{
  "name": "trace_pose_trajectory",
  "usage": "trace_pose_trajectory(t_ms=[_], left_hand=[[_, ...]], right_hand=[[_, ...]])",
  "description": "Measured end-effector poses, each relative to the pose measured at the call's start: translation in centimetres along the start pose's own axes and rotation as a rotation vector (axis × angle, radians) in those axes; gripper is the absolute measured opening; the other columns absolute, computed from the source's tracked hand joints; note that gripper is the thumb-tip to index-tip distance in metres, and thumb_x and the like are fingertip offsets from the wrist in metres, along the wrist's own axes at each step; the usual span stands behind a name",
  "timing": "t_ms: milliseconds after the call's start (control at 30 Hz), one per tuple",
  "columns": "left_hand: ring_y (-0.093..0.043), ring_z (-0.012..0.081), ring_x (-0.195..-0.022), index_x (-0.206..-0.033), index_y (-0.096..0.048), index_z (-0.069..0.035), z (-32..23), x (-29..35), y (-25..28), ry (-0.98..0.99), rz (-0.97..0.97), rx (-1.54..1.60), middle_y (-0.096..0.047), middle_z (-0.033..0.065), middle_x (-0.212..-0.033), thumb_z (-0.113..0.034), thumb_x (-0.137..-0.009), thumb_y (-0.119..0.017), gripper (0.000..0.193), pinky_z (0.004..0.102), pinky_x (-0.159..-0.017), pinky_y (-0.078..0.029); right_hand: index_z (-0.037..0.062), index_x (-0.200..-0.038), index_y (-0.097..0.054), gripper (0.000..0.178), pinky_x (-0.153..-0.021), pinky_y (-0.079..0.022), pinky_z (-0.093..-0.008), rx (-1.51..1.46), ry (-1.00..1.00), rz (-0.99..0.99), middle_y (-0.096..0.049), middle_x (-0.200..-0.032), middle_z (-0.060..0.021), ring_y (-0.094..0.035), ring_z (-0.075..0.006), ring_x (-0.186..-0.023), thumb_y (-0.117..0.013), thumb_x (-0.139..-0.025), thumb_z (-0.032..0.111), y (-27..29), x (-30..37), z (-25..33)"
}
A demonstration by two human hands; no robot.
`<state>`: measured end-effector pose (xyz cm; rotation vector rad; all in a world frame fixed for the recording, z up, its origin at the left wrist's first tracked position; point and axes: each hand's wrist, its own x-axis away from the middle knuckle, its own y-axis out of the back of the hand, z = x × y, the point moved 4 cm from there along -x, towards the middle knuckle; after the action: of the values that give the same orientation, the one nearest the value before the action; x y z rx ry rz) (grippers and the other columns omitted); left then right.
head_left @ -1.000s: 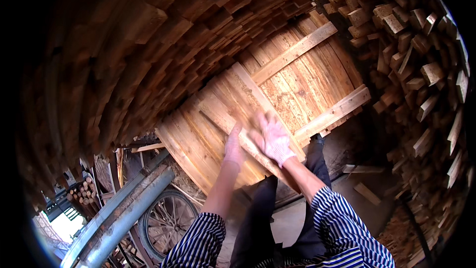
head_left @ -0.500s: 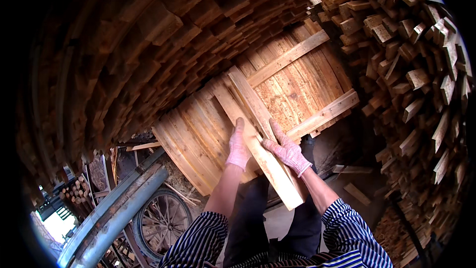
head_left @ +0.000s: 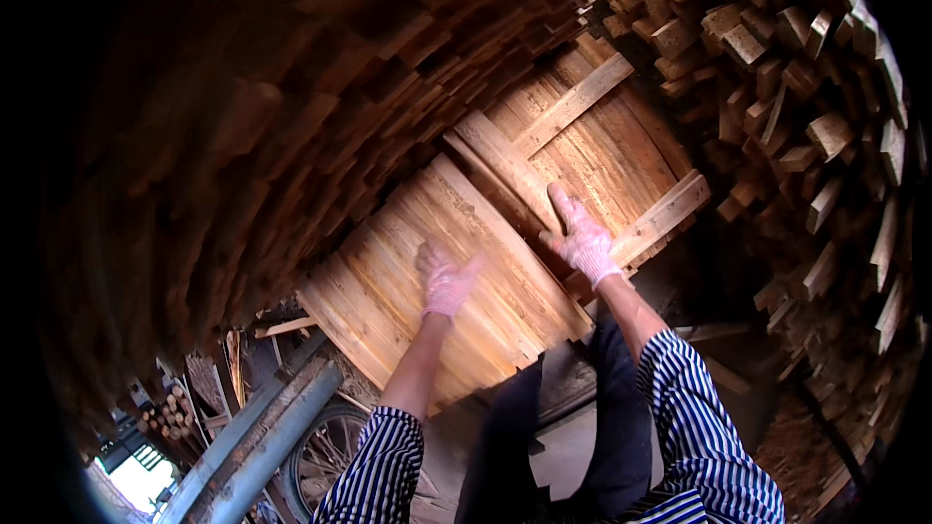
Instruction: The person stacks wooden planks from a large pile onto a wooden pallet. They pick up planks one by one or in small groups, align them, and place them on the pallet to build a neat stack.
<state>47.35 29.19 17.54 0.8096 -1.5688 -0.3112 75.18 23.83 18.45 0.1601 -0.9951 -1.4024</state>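
Observation:
My left hand [head_left: 447,283], in a pale pink knit glove, is somewhat blurred over a row of light wooden planks [head_left: 388,272] laid side by side. Its thumb stands apart from the fingers, and nothing is in it. The rightmost plank [head_left: 519,257] of that row borders a dark gap. Across the gap, my right hand [head_left: 585,241], gloved alike, has its thumb and fingers around the near end of a board [head_left: 515,170]. That board slants away to the upper left, beside a crosspiece [head_left: 575,105] fixed on a wooden panel [head_left: 602,146].
Stacked lumber [head_left: 243,136] rises as a wall on the left and far side. Another pile [head_left: 777,87], board ends outward, stands on the right. A blue-grey metal rail [head_left: 282,437] and a spoked wheel [head_left: 335,446] are at lower left. A second crosspiece [head_left: 660,218] lies right of my right hand.
The plank that slanted toward me between my hands now lies flush at the right side of the row. My left hand has let go and moved left; my right hand has shifted slightly up and right.

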Motion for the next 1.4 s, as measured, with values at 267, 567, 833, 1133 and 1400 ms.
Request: trace_pose_trajectory(t_ms=[267,567,833,1133,1400], left_hand=[[0.000,0.0470,-0.157,-0.162,0.004,0.005,0.3,-2.7,-1.8,-0.021,-0.030,-0.360,0.002,0.0328,-0.168,-0.067,-0.074,-0.080,0.141,0.0521,-0.128,-0.014],[-0.038,0.0341,-0.148,-0.156,-0.036,0.002,-3.7,-0.7,9.1,-0.131,0.338,-0.246,-0.043,0.0233,-0.158,-0.055,-0.080,-0.077,0.104,0.0413,-0.122,-0.031],[-0.048,0.0304,-0.144,-0.154,-0.043,-0.001,-33.3,13.8,19.8,-0.730,0.207,-0.002,-0.051,0.0215,-0.153,-0.049,-0.093,-0.073,0.083,0.0371,-0.118,-0.037],[-0.053,0.0329,-0.137,-0.156,-0.042,-0.005,-71.6,21.1,23.8,-1.186,-0.095,0.193,-0.049,0.0235,-0.154,-0.038,-0.094,-0.075,0.077,0.0390,-0.112,-0.045],[-0.057,0.0432,-0.129,-0.142,-0.056,-0.001,-87.4,14.2,18.5,-1.106,-0.188,0.096,-0.062,0.0267,-0.136,-0.051,-0.100,-0.056,0.065,0.0475,-0.107,-0.046]], right_hand=[[0.0096,-0.156,-0.038,0.060,-0.105,-0.048,-0.0492,0.062,0.162,-0.096,-0.055,-0.140,-0.0300,-0.059,-0.0452,-0.123,-0.054,-0.101,0.026,-4.1,-1.3,1.9],[0.0051,-0.158,-0.029,0.085,-0.106,-0.048,-0.0463,-0.243,0.020,-0.082,-0.039,-0.153,-0.0297,-0.051,-0.0443,-0.132,-0.072,-0.088,0.025,7.8,9.3,7.0],[0.0046,-0.164,-0.015,0.090,-0.128,-0.021,-0.0389,-0.435,-0.088,-0.412,-0.024,-0.168,-0.0243,-0.022,-0.0368,-0.157,-0.062,-0.098,0.043,26.6,21.1,4.5],[0.0037,-0.164,-0.011,0.092,-0.120,-0.022,-0.0457,-0.559,-0.002,-1.139,-0.020,-0.166,-0.0289,-0.022,-0.0356,-0.148,-0.064,-0.097,0.039,65.0,10.7,6.0],[0.0124,-0.166,0.005,0.135,-0.126,-0.028,-0.0491,-0.653,-0.728,-0.764,-0.008,-0.169,-0.0295,-0.014,-0.0425,-0.157,-0.079,-0.076,0.068,81.6,-1.3,1.2]])
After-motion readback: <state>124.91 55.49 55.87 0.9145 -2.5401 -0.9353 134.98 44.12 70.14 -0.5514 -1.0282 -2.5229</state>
